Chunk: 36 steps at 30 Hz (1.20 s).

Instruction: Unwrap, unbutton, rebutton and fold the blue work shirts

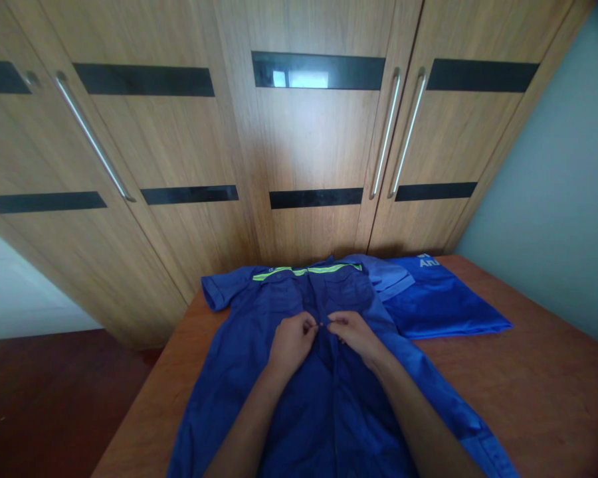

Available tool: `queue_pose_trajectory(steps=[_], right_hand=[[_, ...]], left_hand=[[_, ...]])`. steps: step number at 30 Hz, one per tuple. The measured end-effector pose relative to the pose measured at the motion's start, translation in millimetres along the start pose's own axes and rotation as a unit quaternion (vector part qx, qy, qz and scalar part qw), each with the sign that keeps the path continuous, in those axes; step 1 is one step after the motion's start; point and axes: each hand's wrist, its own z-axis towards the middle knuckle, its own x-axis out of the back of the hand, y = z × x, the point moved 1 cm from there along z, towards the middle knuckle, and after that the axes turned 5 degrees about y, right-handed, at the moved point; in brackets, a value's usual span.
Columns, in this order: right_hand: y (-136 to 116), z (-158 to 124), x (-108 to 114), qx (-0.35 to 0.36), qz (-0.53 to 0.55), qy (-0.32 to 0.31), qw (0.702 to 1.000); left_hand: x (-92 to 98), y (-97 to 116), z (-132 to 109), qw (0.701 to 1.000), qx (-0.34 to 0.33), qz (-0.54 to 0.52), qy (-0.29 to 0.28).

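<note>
In the head view, pinched the front of the blue shirt (299, 418) between fingertips of the left hand (292, 342) and right hand (355, 335), 2 closed grips beside a button (321, 324). Saw it spread on the desk (533, 378), overlapping folded blue cloth (438, 302).

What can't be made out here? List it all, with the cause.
In the head view:
Exact grip of the left hand and right hand: covered by the hands themselves.
Spot between them: too small to identify.
Blue garment, lower end: cut off by the bottom edge.
Lettering: too blurred to read fully.
</note>
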Motion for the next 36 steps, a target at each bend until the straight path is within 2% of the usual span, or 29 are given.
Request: queue_pose_trajectory(steps=[5,15,21,23,28,36], right_hand=[[-1.7,-0.2,0.4,-0.008,0.033,0.011,0.999],[-4.1,-0.4,0.9,0.027,0.042,0.016,0.999],[-3.8,0.4,-2.2,0.038,0.021,0.0,0.999],[-2.4,0.7,-4.0,0.037,0.017,-0.001,0.999],[-2.5,-0.7,-6.0,0.032,0.021,-0.009,0.999],[-3.5,-1.3,-6.4,0.024,0.017,-0.017,0.999]], left_hand=[[-2.3,2.0,0.5,0.997,0.015,-0.07,0.042],[-3.3,2.5,-0.1,0.991,0.014,-0.108,0.079],[-7.8,-1.6,0.1,0.985,0.054,-0.16,0.041],[-9.2,-3.3,1.2,0.973,0.081,-0.216,0.023],[-6.5,-1.0,3.2,0.92,0.144,-0.364,-0.001],[-3.2,2.6,3.2,0.879,0.21,-0.429,-0.003]])
